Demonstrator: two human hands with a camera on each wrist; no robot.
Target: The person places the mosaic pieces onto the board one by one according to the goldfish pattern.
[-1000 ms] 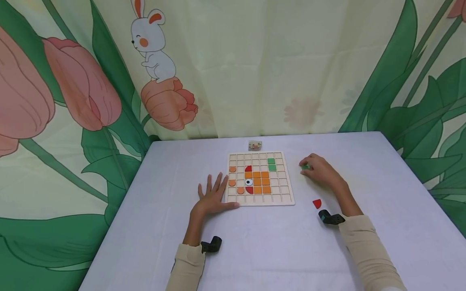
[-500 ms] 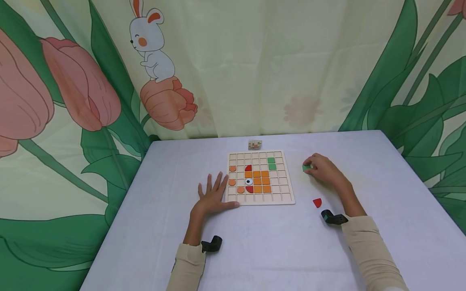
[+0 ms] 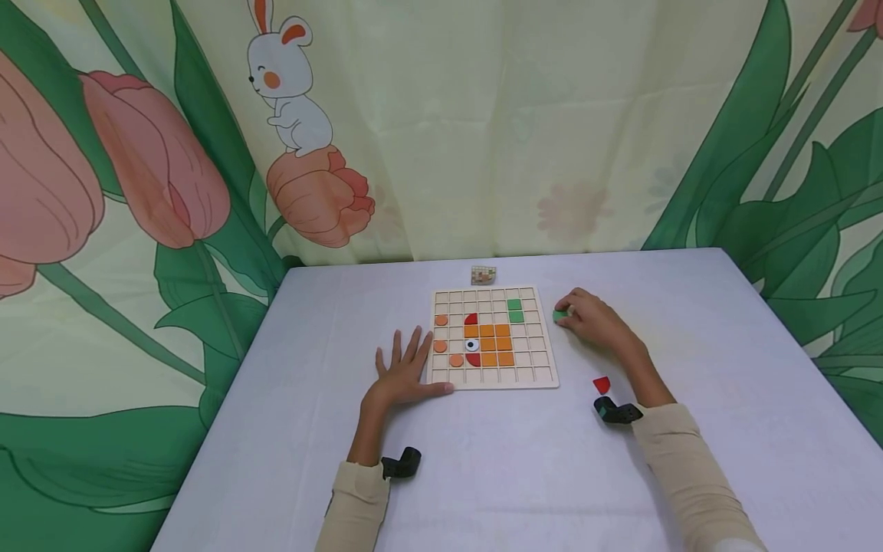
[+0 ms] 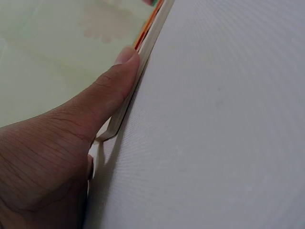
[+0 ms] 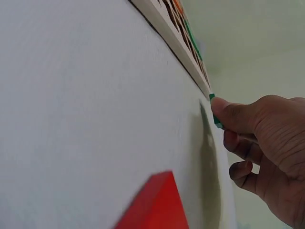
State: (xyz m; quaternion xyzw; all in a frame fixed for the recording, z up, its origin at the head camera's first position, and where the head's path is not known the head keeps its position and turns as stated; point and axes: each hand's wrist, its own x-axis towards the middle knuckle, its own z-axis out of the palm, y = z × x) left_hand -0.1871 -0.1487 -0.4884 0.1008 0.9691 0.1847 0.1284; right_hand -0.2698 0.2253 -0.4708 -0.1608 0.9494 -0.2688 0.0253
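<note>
A pale wooden grid board point(image 3: 538, 376) lies on the white table, holding orange squares point(image 3: 487, 345), orange discs point(image 3: 440, 320), red quarter-round pieces point(image 3: 472, 359), a round eye piece point(image 3: 472, 345) and two green squares point(image 3: 515, 310). My left hand point(image 3: 402, 379) is spread at the board's left edge, its thumb point(image 4: 114, 81) resting along the near edge. Just right of the board, my right hand point(image 3: 592, 318) pinches a small green piece point(image 5: 215, 110) between thumb and fingers, above the table surface.
A loose red piece point(image 3: 602, 385) lies on the table near my right wrist. Behind the board sits a small patterned card point(image 3: 483, 275). Black wrist cameras point(image 3: 402, 464) are on both arms. A printed curtain point(image 3: 483, 138) hangs behind the table's far edge.
My right hand drew slightly away from the board, then moved left toward it with the green piece pinched. My left hand and the board stay in place.
</note>
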